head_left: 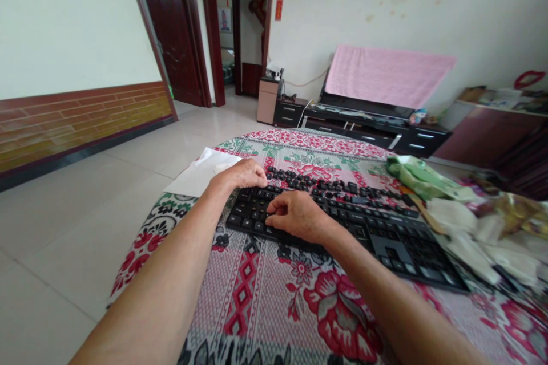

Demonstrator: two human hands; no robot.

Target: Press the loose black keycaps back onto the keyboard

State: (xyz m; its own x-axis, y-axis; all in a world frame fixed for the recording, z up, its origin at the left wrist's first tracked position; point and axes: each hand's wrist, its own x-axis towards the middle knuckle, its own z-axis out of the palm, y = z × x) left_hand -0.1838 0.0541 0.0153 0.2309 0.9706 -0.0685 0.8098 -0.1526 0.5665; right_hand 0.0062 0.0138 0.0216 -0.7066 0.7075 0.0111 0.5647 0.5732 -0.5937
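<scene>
A black keyboard (385, 234) lies across a table covered with a red and pink floral cloth (265, 291). Several loose black keycaps (329, 185) are lined up on the cloth just behind it. My left hand (244, 174) rests at the keyboard's far left corner with its fingers curled down; what they hold, if anything, is hidden. My right hand (295, 215) lies on the keyboard's left part, fingers bent and pressed onto the keys.
A white sheet of paper (201, 172) sits at the table's left edge. Green and pale crumpled bags (454, 205) pile up on the right. Beyond are a tiled floor (85, 211), a low black cabinet (368, 125) and a pink cloth (385, 77).
</scene>
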